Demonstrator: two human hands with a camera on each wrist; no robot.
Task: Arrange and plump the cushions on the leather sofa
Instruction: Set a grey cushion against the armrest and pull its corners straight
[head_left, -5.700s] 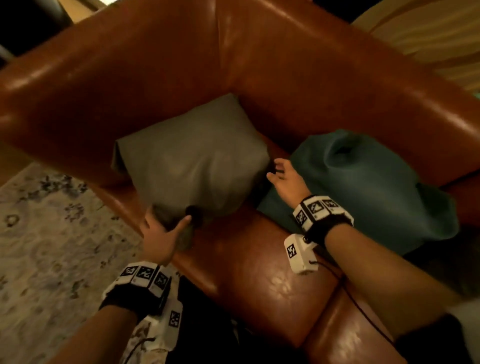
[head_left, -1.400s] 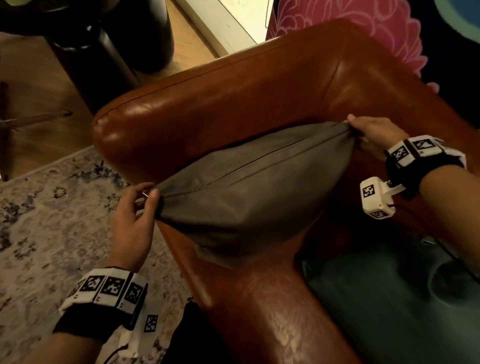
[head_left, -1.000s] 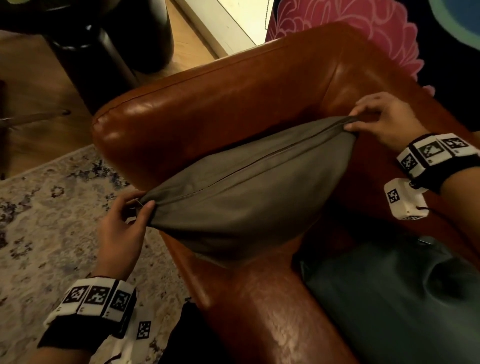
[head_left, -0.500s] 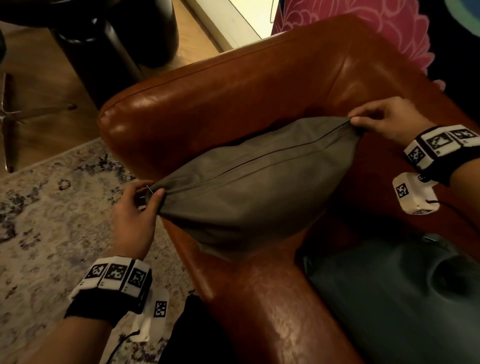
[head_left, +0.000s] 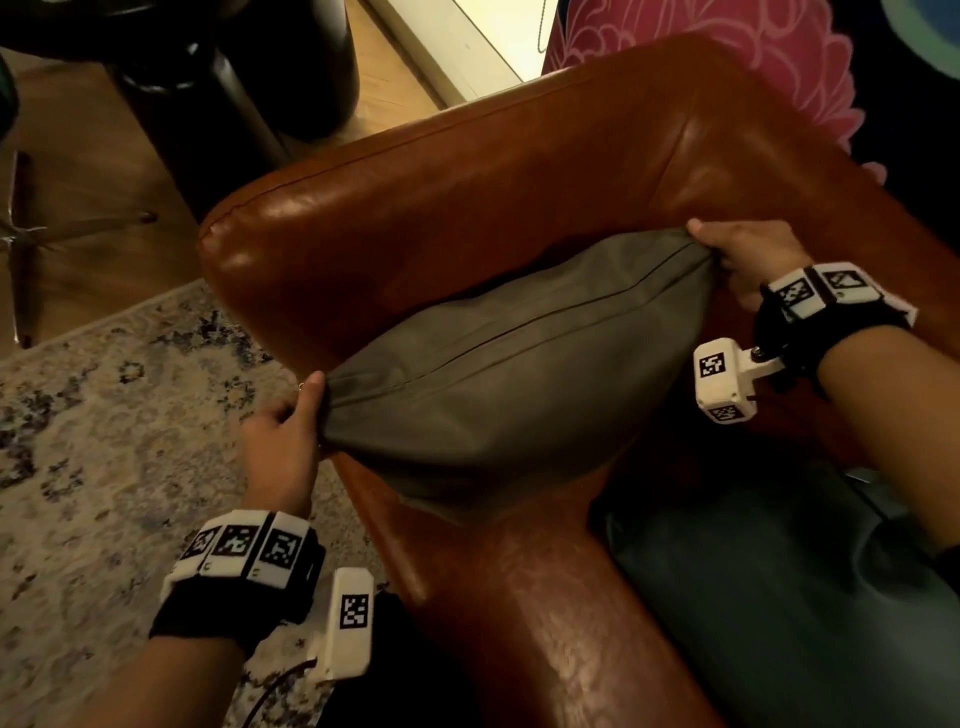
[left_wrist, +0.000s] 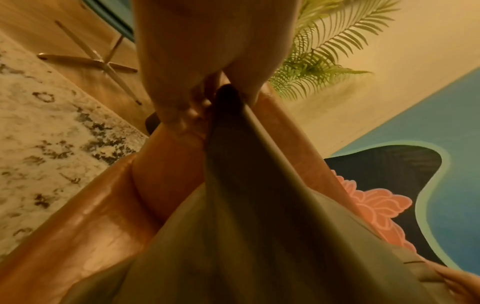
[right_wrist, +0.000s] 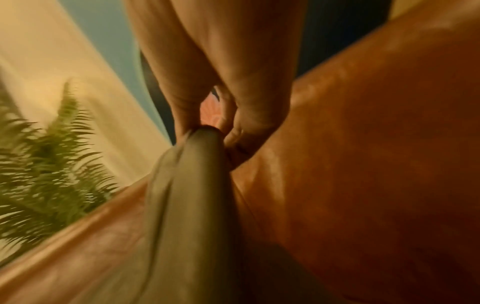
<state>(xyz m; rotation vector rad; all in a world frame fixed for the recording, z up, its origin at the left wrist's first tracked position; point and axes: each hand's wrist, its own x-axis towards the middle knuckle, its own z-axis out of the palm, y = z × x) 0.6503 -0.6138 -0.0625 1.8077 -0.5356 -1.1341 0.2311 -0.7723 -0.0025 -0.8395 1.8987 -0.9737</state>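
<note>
A grey cushion (head_left: 509, 374) stands on edge in the corner of the brown leather sofa (head_left: 467, 171), its zip seam facing up. My left hand (head_left: 291, 431) pinches its near left corner, at the sofa's front edge. My right hand (head_left: 737, 254) pinches its far right corner against the backrest. The left wrist view shows the grey cushion (left_wrist: 259, 226) stretching away from my left hand (left_wrist: 215, 96). In the right wrist view my right hand (right_wrist: 207, 127) nips the corner of the grey cushion (right_wrist: 189, 195). A teal cushion (head_left: 779, 597) lies flat on the seat, lower right.
A patterned rug (head_left: 104, 441) covers the floor left of the sofa. A dark round stool (head_left: 234, 78) and a chair's metal legs (head_left: 31, 234) stand beyond the armrest. A pink flower mural (head_left: 727, 52) is behind the backrest, with a palm plant (left_wrist: 324, 51) nearby.
Since 5.7 s ago I have stood the grey cushion on edge, holding its two corners. Over the last second my right hand dipped slightly with its corner; both pinches hold.
</note>
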